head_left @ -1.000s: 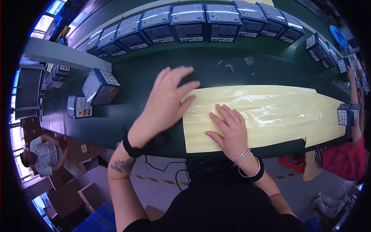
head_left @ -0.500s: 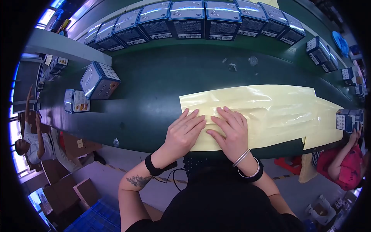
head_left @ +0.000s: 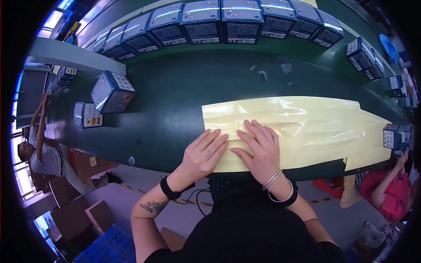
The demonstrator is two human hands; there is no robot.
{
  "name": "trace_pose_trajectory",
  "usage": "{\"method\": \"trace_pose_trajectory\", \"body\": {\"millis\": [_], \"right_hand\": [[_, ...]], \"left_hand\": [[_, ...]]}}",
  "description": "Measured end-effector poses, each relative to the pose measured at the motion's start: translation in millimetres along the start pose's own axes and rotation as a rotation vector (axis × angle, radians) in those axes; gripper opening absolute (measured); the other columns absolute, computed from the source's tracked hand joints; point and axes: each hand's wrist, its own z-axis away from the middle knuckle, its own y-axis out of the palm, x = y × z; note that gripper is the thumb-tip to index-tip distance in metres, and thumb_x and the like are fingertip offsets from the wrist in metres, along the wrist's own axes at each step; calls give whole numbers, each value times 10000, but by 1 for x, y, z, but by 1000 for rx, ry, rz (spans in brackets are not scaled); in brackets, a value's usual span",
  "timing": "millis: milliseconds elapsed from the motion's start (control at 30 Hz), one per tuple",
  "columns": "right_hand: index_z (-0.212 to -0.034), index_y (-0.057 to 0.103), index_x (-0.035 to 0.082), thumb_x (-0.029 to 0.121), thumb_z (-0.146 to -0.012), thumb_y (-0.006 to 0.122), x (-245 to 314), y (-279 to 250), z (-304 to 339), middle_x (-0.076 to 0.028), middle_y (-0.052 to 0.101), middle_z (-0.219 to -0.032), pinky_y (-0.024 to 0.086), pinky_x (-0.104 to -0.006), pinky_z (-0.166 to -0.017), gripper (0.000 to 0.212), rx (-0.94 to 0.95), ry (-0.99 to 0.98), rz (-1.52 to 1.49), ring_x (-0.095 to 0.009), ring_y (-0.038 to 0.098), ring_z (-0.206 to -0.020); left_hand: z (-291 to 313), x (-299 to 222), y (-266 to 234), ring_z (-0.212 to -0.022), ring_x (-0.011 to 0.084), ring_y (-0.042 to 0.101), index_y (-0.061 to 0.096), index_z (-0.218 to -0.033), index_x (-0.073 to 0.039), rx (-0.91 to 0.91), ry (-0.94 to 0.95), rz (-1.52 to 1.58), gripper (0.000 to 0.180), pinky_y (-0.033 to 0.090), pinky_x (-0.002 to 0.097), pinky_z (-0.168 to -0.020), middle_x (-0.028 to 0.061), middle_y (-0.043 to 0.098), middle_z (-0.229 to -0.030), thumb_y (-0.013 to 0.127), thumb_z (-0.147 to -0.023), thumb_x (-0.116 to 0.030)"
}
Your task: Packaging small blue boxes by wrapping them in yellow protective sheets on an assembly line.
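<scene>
Pale yellow glossy sheets (head_left: 311, 127) lie on the dark green table, rippled on the surface and with uneven right-hand edges. On their left part rests my left hand (head_left: 204, 151), its fingers stretched out and pressing down. Close beside it, my right hand (head_left: 258, 149) lies with its fingers spread on the same sheets, thumb toward the left hand. Small creases show in the sheet between the two hands. Neither hand is wrapped round anything.
A row of blue-and-silver boxes (head_left: 200, 22) lines the far side. Two more boxes, one tilted (head_left: 113, 92) and one smaller (head_left: 88, 115), stand at the left by a grey beam (head_left: 79, 57). At the right, a co-worker's hand (head_left: 402, 158) is at another box (head_left: 397, 136).
The far row of boxes has shifted left. My left hand has slid slightly left and nearer to me, and my right hand has shifted slightly left. The co-worker at the left has moved their arms.
</scene>
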Motion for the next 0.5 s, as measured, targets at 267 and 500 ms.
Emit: {"method": "trace_pose_trajectory", "body": {"millis": [267, 500], "right_hand": [[-1142, 658, 64, 268, -774, 765, -1, -2, 3, -127, 585, -1282, 352, -442, -1028, 435, 19, 16, 11, -302, 509, -1246], [-1154, 653, 62, 279, -779, 764, -1, -1, 2, -134, 575, -1294, 346, -446, -1039, 447, 10, 11, 0, -302, 502, -1254]], "left_hand": [[-84, 44, -57, -1136, 324, 583, 595, -916, -25, -28, -251, 281, 126, 449, 398, -962, 136, 631, -1174, 677, -820, -34], [-154, 173, -65, -1105, 312, 583, 586, -943, -34, -55, -39, -169, 155, 455, 350, -941, 101, 628, -1195, 680, -820, -32]]}}
